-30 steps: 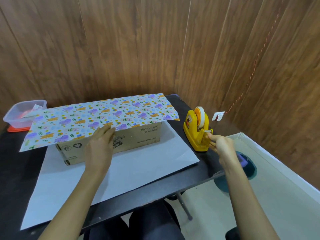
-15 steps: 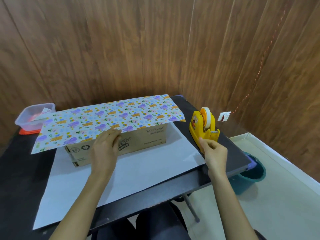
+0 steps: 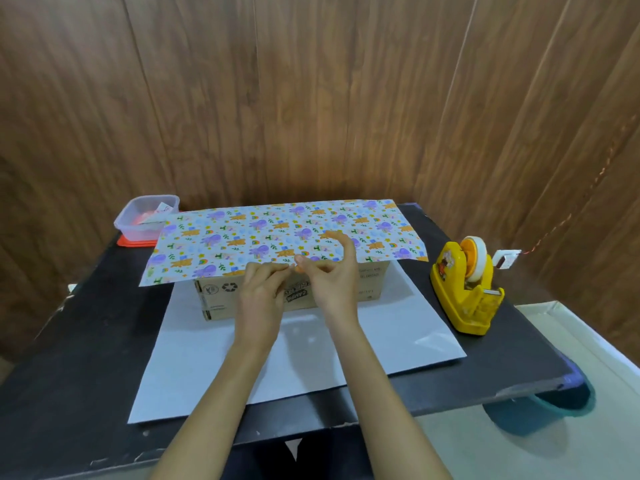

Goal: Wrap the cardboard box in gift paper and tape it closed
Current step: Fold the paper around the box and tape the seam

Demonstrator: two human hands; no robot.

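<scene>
Cardboard is forming the one rectangular box (image 3: 221, 301), which is sitting near the middle of the black desk (image 3: 86, 341), its brown printed side facing the person. One glossy sheet of gift paper (image 3: 277, 233), patterned with purple and orange cartoon figures, is lying flat across the box's top and overhanging both of its ends. One plain white sheet (image 3: 311, 362) is spreading out from under the box toward the person.

Two bare hands are meeting at the box's near top edge. The left hand (image 3: 259, 296) is pinching the gift paper's near edge with narrow, curled fingers (image 3: 282, 268). The right hand (image 3: 332, 282) is curling its fingers beside it, thumb touching the left fingertips; what it is holding is too small to tell.

Right of the box, one chunky yellow plastic tape dispenser (image 3: 464, 299) is carrying one round tape roll (image 3: 479, 256). Left of the box and behind it, one clear plastic container (image 3: 145, 216) is resting on an orange lid (image 3: 130, 242).
</scene>
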